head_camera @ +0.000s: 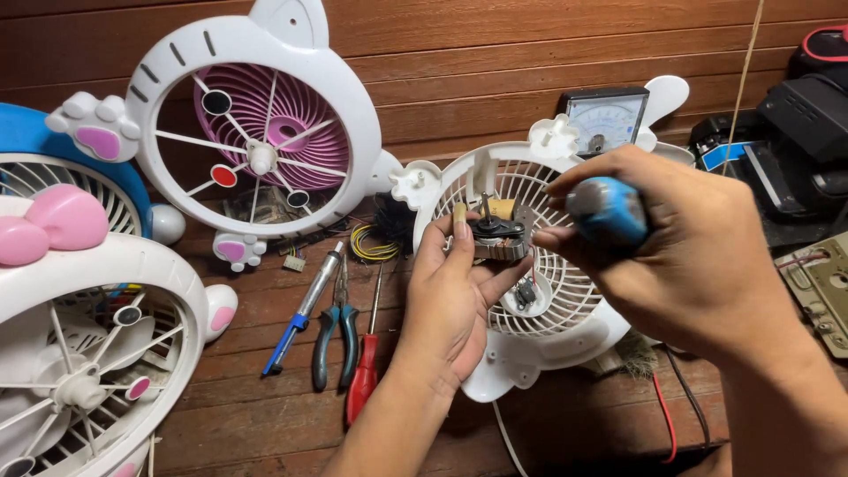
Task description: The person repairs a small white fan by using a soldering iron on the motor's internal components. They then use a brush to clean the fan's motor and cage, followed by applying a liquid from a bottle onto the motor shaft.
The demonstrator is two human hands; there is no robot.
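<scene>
On the wooden floor (265, 415), left of the hands, lie a soldering iron (305, 309), pliers (336, 331) and a red-handled screwdriver (364, 375). The left hand (455, 296) grips a small fan motor (496, 234) above the white fan grille (552, 291). The right hand (689, 247) is clenched around a blue-handled screwdriver (608, 210) just beside the motor.

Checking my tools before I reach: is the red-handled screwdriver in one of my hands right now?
No, the red-handled screwdriver lies on the wooden floor beside the pliers.
</scene>
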